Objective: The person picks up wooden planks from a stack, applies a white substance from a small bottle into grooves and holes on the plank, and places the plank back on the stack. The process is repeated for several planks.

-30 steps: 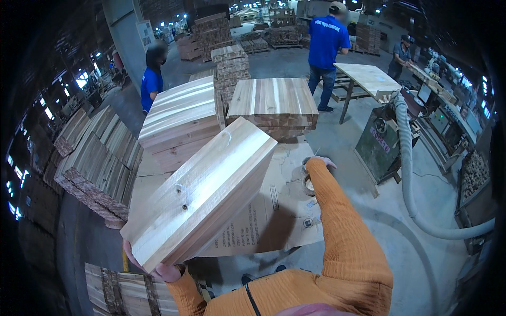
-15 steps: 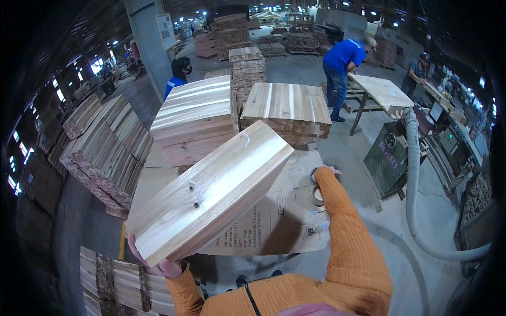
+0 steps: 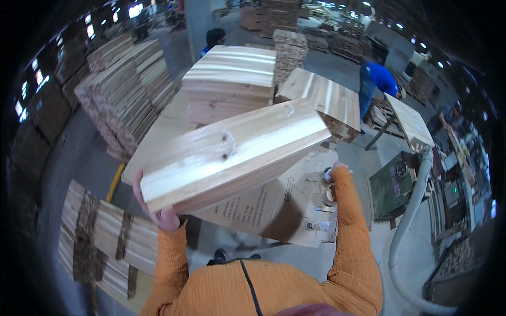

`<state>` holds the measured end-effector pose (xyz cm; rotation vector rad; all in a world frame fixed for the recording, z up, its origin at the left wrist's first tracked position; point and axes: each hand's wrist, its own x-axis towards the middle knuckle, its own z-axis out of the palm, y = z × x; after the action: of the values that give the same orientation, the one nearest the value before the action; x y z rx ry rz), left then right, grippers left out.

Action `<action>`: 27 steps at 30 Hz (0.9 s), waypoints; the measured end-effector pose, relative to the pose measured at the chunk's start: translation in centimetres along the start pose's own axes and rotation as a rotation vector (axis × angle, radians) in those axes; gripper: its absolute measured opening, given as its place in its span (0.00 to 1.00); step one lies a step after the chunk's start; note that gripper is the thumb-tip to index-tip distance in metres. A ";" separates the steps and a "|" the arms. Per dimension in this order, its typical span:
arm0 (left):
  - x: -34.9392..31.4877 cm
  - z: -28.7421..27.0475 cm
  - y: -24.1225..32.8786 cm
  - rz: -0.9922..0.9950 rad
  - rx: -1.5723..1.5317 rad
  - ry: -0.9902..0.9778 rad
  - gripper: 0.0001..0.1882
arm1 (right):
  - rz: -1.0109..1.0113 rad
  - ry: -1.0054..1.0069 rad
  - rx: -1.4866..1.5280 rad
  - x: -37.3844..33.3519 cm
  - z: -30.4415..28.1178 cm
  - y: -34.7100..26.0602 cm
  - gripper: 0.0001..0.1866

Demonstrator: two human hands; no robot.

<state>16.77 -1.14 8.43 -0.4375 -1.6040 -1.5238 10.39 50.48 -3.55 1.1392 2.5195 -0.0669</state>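
A thick light wooden plank [image 3: 237, 150] slants across the middle, tilted, with two dark knots circled in chalk on its top face. My left hand [image 3: 166, 217] is closed around its near left end, thumb on the near side and fingers on the end. Past its right end, my right hand [image 3: 339, 167] is at the right edge of the cardboard-covered table [image 3: 295, 224]. Its fingers curl at a small pale thing, largely hidden by the hand and orange sleeve. Just below it stand a round brown roll or cup [image 3: 329, 196] and a small round item [image 3: 310, 226].
Behind the plank stand two stacks of wooden panels, a left stack [image 3: 229, 73] and a right stack [image 3: 321, 97]. More stacked planks [image 3: 121, 92] are at left, with strapped boards [image 3: 103, 237] at lower left. A grey hose [image 3: 406, 237] curves beside a green machine [image 3: 392, 184]. A co-worker in blue [image 3: 379, 79] bends near a table.
The view has turned, shifting the surroundings. The plank lies more level across the picture, its left end higher, still in my left hand. My right hand stays by the table's right edge.
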 end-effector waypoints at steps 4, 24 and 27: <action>0.8 0.0 -0.9 0.023 -0.054 0.013 0.44 | -0.197 0.128 0.104 1.9 -3.8 3.7 0.17; 1.0 -0.6 -1.2 0.044 -0.209 -0.054 0.43 | -1.657 0.090 0.664 -29.3 -19.5 -15.4 0.05; 0.8 -0.7 -1.4 0.033 -0.205 -0.051 0.44 | -1.577 -0.016 0.762 -28.8 -18.6 -16.2 0.06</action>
<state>15.52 -2.30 8.10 -0.6175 -1.4774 -1.6703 9.99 22.58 22.10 -0.9496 2.6949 -1.4246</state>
